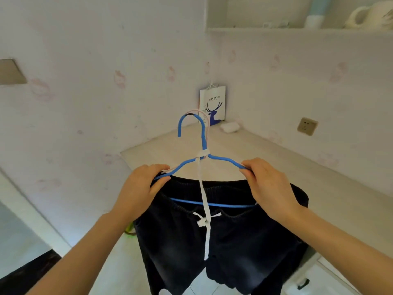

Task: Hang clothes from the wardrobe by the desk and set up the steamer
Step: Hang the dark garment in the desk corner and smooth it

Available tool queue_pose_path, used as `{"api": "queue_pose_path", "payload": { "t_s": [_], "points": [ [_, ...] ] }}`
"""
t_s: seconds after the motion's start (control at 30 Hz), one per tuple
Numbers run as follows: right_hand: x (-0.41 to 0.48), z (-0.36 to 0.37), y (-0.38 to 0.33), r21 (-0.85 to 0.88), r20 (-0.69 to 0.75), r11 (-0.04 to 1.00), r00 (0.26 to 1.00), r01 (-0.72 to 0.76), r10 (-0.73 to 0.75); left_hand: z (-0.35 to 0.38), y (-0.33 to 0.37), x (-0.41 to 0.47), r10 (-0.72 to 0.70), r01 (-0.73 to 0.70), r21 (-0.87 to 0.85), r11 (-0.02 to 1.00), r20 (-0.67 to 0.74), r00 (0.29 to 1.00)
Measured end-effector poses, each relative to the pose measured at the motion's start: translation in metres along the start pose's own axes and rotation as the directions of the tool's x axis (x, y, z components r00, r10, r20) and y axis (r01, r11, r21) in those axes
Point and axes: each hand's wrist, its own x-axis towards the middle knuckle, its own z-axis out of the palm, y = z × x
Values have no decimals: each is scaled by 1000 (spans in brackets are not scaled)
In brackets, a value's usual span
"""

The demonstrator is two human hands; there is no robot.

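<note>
A blue wire hanger is held up in front of me over the desk. Black drawstring shorts hang over its lower bar, and their white cord is looped up around the hanger's neck. My left hand grips the hanger's left shoulder. My right hand pinches the right shoulder. A pale pink hanger hook shows just behind the blue hook. No steamer is in view.
A white paper bag with a blue deer stands in the desk's back corner beside a small white object. A wall socket sits at right. A shelf above holds a white mug.
</note>
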Motion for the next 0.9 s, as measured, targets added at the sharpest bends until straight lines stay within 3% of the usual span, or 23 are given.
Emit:
{"api": "queue_pose_path", "payload": {
  "t_s": [0.2,0.47,0.77,0.9],
  "points": [
    [57,16,21,0,-165,999,985,42,-42,8,3,57,25,-28,-7,1000,-259,966],
    [173,38,44,-37,-299,999,953,37,-47,-5,-15,182,104,-101,29,994,-417,903],
    [286,87,65,-55,-345,998,937,37,-54,-6,-56,300,189,-186,54,981,-470,862],
    [320,109,76,-38,-331,998,942,47,-57,6,-78,340,160,-166,26,986,-454,877]
  ]
}}
